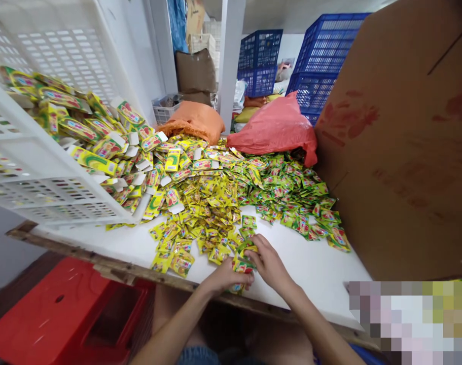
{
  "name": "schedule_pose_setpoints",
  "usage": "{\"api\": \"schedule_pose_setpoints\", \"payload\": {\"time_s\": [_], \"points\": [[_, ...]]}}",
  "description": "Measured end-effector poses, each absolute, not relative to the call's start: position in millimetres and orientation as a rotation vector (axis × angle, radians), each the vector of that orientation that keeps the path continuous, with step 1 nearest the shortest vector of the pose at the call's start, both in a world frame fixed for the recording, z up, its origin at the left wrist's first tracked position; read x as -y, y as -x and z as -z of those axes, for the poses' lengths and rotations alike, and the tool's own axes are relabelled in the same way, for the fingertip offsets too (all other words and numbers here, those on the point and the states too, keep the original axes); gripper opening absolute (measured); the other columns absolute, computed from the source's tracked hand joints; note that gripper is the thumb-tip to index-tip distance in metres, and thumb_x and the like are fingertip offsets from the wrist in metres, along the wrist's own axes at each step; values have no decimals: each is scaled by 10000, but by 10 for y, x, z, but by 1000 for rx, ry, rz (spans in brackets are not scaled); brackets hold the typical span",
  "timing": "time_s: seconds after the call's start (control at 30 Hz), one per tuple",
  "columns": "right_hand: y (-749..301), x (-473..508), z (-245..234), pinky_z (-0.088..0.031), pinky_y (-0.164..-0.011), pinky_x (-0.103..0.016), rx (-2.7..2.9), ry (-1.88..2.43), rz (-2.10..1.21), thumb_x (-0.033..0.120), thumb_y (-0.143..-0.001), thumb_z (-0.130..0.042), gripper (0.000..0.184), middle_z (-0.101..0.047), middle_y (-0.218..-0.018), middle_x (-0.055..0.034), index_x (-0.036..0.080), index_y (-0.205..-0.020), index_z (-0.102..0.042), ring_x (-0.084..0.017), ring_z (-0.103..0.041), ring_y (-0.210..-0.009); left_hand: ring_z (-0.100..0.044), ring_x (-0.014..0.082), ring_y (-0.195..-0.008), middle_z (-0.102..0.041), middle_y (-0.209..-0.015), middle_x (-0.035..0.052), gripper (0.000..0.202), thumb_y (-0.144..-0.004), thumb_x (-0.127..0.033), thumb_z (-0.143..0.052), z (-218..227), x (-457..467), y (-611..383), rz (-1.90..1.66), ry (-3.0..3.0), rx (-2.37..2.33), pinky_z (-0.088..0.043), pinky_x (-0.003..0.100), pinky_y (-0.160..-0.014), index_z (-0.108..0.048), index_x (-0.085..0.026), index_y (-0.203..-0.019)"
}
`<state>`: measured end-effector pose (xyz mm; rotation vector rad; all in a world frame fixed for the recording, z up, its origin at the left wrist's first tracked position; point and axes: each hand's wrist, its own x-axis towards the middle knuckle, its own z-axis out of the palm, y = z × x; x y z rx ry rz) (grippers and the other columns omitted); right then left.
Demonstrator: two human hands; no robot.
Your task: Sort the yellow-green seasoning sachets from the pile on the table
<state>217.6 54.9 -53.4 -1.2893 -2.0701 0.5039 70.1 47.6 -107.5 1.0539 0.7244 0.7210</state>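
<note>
Stool: red (33, 317), below the table (307, 274), past the left of its front edge.
Crate: white (63, 158), tilted at the table's left end, mouth toward the middle.
Boxes: small, printed (109, 145), filling the crate's mouth and spilling rightward.
Yellow sachets: loose heap (211, 203), from mid-table down toward the front edge.
Left hand: (225, 276) at the front edge, fingers curled, clamped on the lower packet (243, 267); whether box or sachet, I cannot tell.
Steadying: this hand would do best holding firmly without crushing, well over the tabletop so nothing drops past the edge.
Right hand: (269, 261) just beside, thumb and fingers together on the upper packet (249, 248).
Fine work: a light fingertip pinch, wrist low and both packets close, should keep the motion short.
Green sachets: (291, 190) heaped toward the right edge, best kept apart from the yellow.
Carton: brown (398, 152), standing along the right edge.
</note>
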Motion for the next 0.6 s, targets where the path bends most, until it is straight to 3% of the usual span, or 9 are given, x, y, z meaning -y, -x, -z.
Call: {"api": "schedule_pose_setpoints", "payload": {"time_s": [0.3, 0.5, 0.6], "points": [[-2072, -547, 505, -439, -722, -359, 2400, 1359, -137, 143, -780, -532, 79, -520, -867, -69, 205, -827, -550, -229, -504, -836, -543, 115, -526, -576, -583, 2, 289, -568, -305, -728, 1126, -473, -718, -772, -1051, -761, -448, 254, -557, -580, -111, -722], [-2161, -497, 423, -434, -792, -315, 2092, 1224, -663, 153, -831, -468, 269, -540, -1006, -56, 211, -1094, -455, -178, -521, -923, -536, 111, -487, -587, -560, -4, 301, -578, -301, -715, 1048, -453, -726, -791, -970, -869, -427, 229, -501, -553, -125, -761], [-2222, -434, 392, -418, -799, -307, 2020, 1209, -668, 157, -829, -494, 173, -550, -948, -43, 217, -985, -540, -171, -514, -907, -544, 120, -495, -603, -552, 16, 253, -599, -302, -691, 1065, -476, -730, -742, -1028, -895, -428, 232, -509, -554, -118, -705]]}}
